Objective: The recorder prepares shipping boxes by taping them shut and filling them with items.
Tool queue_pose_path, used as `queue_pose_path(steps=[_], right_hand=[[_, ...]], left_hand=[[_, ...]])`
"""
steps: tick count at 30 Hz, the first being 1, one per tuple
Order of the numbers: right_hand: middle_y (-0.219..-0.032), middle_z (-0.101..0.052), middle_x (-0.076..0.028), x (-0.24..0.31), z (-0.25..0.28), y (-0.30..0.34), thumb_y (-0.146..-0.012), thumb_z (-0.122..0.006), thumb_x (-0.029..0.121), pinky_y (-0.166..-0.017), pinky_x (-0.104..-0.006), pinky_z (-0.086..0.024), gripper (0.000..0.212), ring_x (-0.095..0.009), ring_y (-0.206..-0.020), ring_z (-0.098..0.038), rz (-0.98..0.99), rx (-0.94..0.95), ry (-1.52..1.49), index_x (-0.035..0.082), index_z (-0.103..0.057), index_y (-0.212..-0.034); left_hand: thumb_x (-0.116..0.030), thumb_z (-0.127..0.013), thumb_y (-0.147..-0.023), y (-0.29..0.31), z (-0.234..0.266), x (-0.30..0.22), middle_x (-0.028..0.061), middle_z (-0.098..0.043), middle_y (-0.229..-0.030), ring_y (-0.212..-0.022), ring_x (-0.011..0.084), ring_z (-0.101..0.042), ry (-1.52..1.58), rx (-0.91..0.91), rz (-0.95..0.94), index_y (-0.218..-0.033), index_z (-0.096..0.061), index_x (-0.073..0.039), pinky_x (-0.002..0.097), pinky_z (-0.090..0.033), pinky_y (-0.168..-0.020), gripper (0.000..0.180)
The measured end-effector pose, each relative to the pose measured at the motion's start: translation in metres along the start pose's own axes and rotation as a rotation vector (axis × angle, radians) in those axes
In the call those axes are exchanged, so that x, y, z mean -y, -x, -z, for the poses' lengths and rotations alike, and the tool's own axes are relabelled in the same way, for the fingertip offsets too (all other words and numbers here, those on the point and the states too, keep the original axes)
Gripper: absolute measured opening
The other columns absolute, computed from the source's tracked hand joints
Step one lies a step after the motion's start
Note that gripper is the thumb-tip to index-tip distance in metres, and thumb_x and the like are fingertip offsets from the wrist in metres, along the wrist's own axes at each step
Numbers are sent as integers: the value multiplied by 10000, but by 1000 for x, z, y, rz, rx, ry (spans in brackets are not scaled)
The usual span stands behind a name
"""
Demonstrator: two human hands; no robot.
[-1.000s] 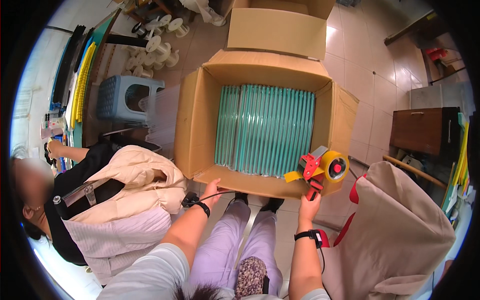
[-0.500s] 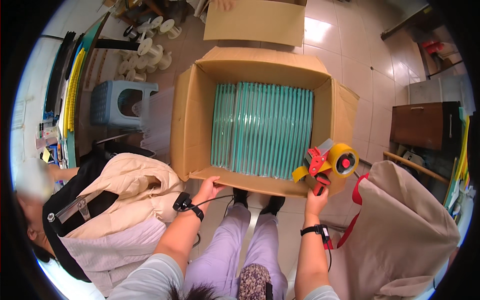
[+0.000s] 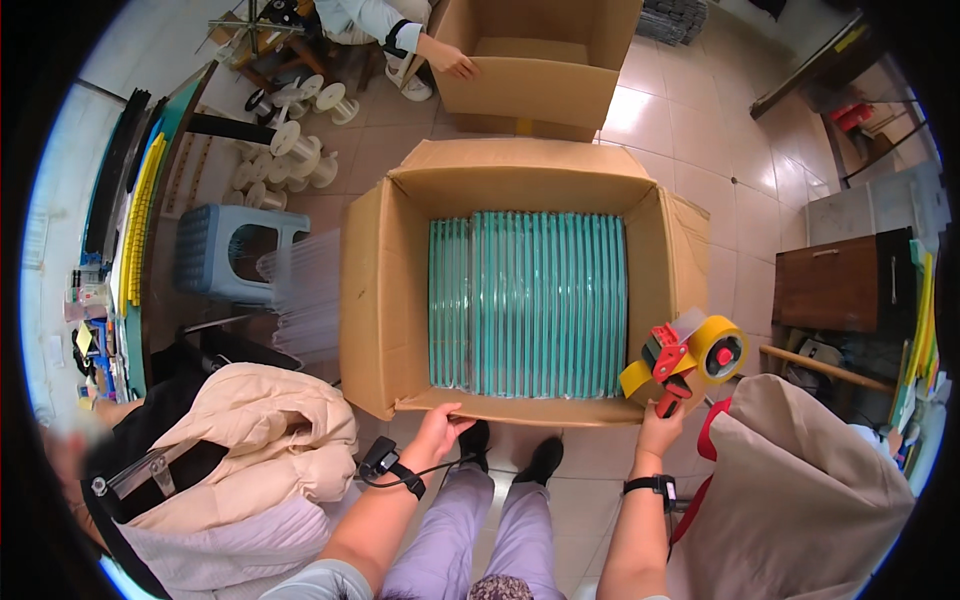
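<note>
In front of my legs stands an uncapped cardboard box (image 3: 365,300), its flaps spread outward. Inside it, flat teal pieces (image 3: 545,305) in clear plastic are packed upright in a tight row. My left hand (image 3: 443,434) has its fingers curled at the box's near edge, left of the middle. At the near right corner my right hand (image 3: 658,430) is closed round the handle of a red tape dispenser (image 3: 668,350). A roll of yellow tape (image 3: 708,355) sits on it, with a loose yellow end toward the box.
Beyond it is a second cardboard box (image 3: 530,90), with another person's hand (image 3: 452,58) at its edge. Left are a blue stool (image 3: 205,250), white spools (image 3: 290,150) and a chair draped with a cream jacket (image 3: 270,410). A beige-covered seat (image 3: 790,480) is at right.
My view has tilted up, so the boxes appear lower and more of the other person shows. The tape dispenser has moved a little right, to the box's corner. My left hand stays at the near edge.
</note>
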State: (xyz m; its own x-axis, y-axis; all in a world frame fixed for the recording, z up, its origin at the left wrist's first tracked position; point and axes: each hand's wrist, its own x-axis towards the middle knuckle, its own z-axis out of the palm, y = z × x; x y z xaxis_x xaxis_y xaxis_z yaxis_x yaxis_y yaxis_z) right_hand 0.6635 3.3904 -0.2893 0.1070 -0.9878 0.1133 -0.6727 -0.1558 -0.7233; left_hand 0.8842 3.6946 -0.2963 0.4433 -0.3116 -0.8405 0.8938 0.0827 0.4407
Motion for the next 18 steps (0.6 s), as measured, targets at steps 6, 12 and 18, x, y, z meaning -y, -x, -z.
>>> queue_pose_path(steps=[6,12,18], right_hand=[[-800,-620,-187,14,-15,-58,-679,-702,158,-675,-406,-468,351,-395,-774,-597,7,70,46,18,-548,-961],[-775,-595,-141,41,-46,-73,-679,-697,139,-667,-377,-458,332,-312,-688,-576,0,58,-154,22,-532,-943],[-787,-581,-142,91,-79,-97,-676,-676,106,-682,-364,-448,318,-304,-708,-566,74,84,-188,11,-524,-939]], left_hand=[[-154,-510,-851,-18,-41,-21,167,-609,-975,-879,278,-625,-44,-35,14,-1010,-530,24,377,-550,-763,239],[-160,-500,-853,-56,-66,-89,179,-606,-964,-869,284,-627,-158,-33,-40,-991,-527,29,386,-554,-758,235],[-140,-495,-834,-96,-89,-150,201,-589,-943,-902,322,-604,-182,-31,-82,-935,-506,27,452,-530,-815,195]])
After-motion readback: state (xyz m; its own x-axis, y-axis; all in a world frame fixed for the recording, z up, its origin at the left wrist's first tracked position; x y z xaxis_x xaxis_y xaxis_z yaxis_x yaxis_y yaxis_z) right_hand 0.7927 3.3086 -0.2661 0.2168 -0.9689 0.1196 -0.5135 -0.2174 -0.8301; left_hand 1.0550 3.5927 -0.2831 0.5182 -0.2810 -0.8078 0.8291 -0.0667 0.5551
